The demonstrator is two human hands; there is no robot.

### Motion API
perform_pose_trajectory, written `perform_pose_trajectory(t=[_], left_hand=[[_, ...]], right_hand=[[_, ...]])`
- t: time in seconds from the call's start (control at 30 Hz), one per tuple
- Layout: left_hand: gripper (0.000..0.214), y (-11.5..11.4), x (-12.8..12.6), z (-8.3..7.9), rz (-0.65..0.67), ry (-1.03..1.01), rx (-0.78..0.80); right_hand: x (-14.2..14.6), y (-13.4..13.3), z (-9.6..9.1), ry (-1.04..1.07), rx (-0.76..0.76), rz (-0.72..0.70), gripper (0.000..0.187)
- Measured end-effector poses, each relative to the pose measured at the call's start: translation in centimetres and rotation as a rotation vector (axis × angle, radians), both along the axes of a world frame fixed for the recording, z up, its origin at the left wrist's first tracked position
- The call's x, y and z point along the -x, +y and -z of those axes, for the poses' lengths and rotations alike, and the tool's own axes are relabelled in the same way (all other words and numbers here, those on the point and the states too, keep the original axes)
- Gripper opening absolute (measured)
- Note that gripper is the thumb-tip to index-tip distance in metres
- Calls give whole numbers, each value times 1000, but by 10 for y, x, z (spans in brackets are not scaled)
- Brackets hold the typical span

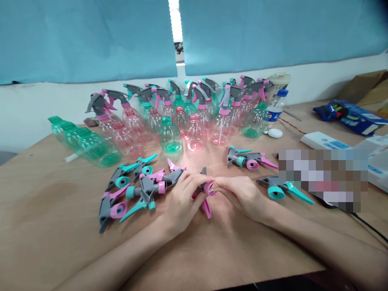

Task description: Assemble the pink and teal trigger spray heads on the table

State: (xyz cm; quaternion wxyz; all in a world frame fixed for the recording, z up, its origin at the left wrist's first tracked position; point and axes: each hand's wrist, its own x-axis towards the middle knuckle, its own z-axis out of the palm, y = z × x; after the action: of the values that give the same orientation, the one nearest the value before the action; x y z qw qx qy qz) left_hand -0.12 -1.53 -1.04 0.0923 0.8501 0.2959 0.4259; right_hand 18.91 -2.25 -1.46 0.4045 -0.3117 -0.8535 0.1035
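My left hand (185,199) is closed around a grey and pink trigger sprayer head (207,209), its pink collar facing right. The fingertips of my right hand (242,195) are pinched together at the opening of that collar; whatever they hold is too small or hidden to make out. Left of my left hand lies a group of loose sprayer heads (146,190), grey with pink or teal collars and triggers. Beyond my right hand rests a teal and grey sprayer head (275,192), with two more sprayer heads (252,164) farther back.
Behind stand several pink and green clear bottles, some fitted with sprayers, including an open green bottle (170,137). Green bottles (100,147) are at the left. To the right are a Pepsi bottle (274,109), a power strip (327,142), a blue packet (351,117) and a blurred-out device (324,178).
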Motion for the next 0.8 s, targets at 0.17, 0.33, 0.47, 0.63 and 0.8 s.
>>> perform_pose_trajectory(t=[0.17, 0.33, 0.47, 0.63, 0.8], left_hand=[[19, -1, -1, 1, -22, 40, -29], [17, 0, 3, -2, -182, -17, 98], [20, -5, 4, -4, -147, -29, 144], [22, -4, 3, -1, -149, -108, 223], [21, 1, 5, 3, -160, -237, 296]], right_hand=[[2, -2, 4, 28, -154, 44, 17], [4, -7, -2, 29, -41, 68, 24], [2, -9, -5, 30, 27, 79, 26], [-5, 2, 2, 68, 21, 240, 15], [-9, 14, 13, -128, 89, 323, 15]])
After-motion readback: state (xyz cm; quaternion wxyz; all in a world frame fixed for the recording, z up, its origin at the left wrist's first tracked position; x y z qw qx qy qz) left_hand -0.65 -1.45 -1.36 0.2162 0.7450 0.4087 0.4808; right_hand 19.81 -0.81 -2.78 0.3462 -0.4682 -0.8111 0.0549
